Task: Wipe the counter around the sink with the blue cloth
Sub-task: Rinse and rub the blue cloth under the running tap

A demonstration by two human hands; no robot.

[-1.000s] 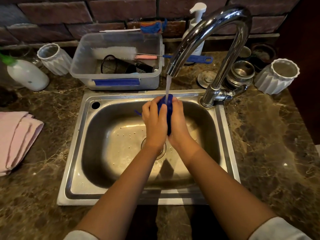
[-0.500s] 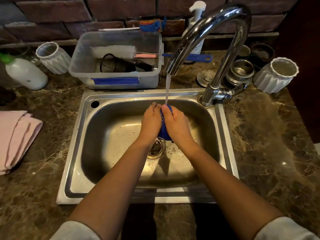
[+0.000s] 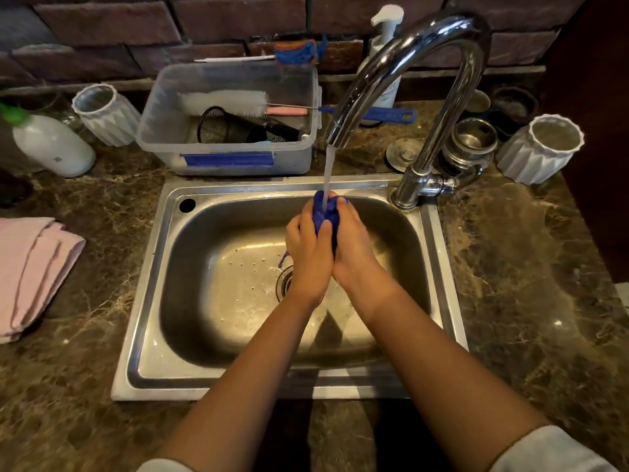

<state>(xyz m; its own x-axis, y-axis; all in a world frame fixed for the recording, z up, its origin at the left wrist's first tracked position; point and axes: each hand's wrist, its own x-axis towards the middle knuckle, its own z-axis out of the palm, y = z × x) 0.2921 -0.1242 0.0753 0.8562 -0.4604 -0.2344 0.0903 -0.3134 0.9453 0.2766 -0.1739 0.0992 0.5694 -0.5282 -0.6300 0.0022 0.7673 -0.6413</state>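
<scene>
While water stream from curved chrome tap (image 3: pixel 418 52) falls on it, you hold bunched dark blue cloth (image 3: pixel 325 212) pressed between both palms, over steel sink basin (image 3: pixel 218 294). Left hand (image 3: pixel 308 247), right hand (image 3: pixel 355 243): equally near, fingers curled tight around cloth. Cloth long axis roughly upright, top end under stream. Looks soaked, crumpled; thin strand hangs below. Brown marble counter (image 3: pixel 520 284) not yet wiped.

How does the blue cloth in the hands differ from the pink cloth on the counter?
The blue cloth is bunched tight between the left hand and right hand, while the pink cloth lies folded flat and untouched. The blue cloth sits under running water over the sink; the pink cloth rests on the counter left of the sink, away from the stream. Little of the blue one shows; the pink one is partly cut off by the frame edge.
</scene>
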